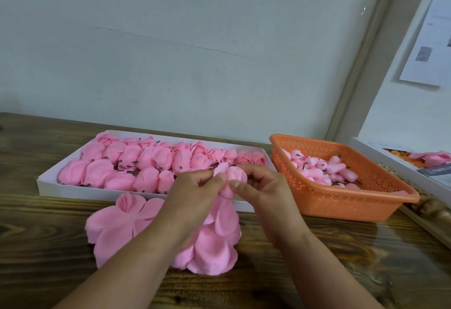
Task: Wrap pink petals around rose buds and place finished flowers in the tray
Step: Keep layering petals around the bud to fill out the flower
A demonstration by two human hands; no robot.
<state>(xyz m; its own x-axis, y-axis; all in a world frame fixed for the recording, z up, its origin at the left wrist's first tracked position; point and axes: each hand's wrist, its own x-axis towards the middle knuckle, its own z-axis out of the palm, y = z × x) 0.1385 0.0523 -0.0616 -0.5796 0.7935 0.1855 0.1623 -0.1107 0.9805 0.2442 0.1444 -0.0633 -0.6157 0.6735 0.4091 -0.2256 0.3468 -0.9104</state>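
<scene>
Pink petal sheet (227,223) hangs from a bud (229,177) pinched between left hand (192,189) and right hand (263,186), above the white tray (48,184) of finished flowers. Risk: a loose pinch lets the wrap spring open; the bud itself looks mostly hidden. Spare petals (117,223) lie on the dark wooden table (341,260); orange basket (341,201) of buds right, pale wall (170,52) behind.

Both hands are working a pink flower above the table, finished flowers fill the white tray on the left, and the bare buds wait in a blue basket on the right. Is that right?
Not quite: the basket holding the buds is orange, not blue, as the head view shows. The rest stands: the left hand and right hand both pinch the pink flower, and finished flowers fill the white tray on the left.
</scene>
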